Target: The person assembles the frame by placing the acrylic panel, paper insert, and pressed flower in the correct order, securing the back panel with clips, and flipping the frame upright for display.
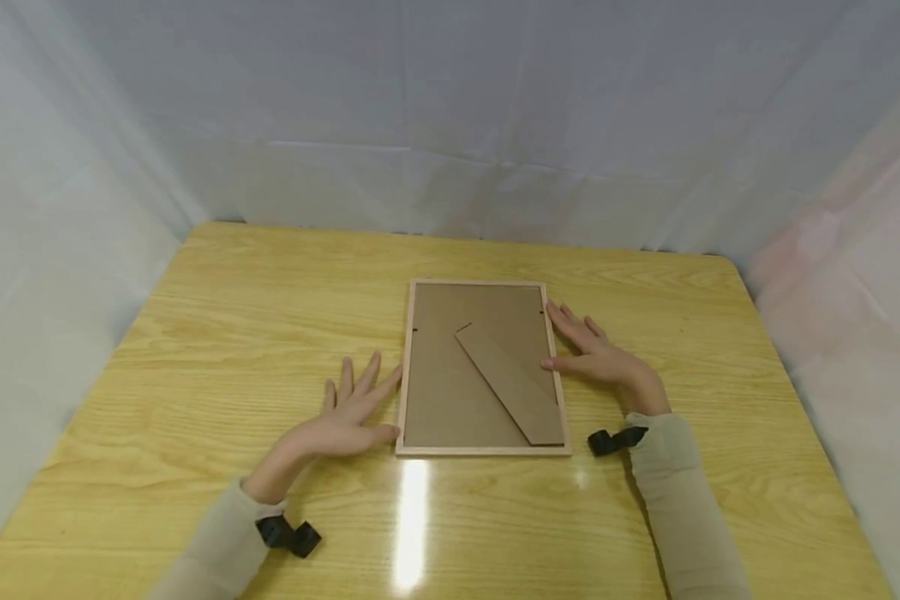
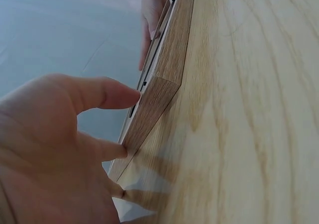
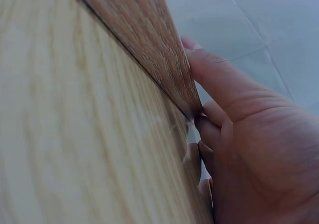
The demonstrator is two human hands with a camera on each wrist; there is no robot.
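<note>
A picture frame [image 1: 442, 383] with a light wooden border lies face down on the table, its brown backing board upward. Across the board runs a slanting easel leg [image 1: 512, 390], folded flat. At the frame's left side, my left hand [image 1: 345, 423] has its fingers spread, with the thumb and index fingertips touching the wooden edge. My right hand [image 1: 598, 357] is at the opposite side, fingers stretched along the edge and thumb tip over the border. In the left wrist view, the thumb [image 2: 117, 93] meets the frame's side [image 2: 154, 102] near a corner.
The wooden table [image 1: 270, 308] has rounded far corners. Pale sheeting [image 1: 457, 108] hangs behind it and along both sides. Each wrist carries a small black camera, one at the left cuff [image 1: 288, 535] and another at the right cuff [image 1: 615, 439].
</note>
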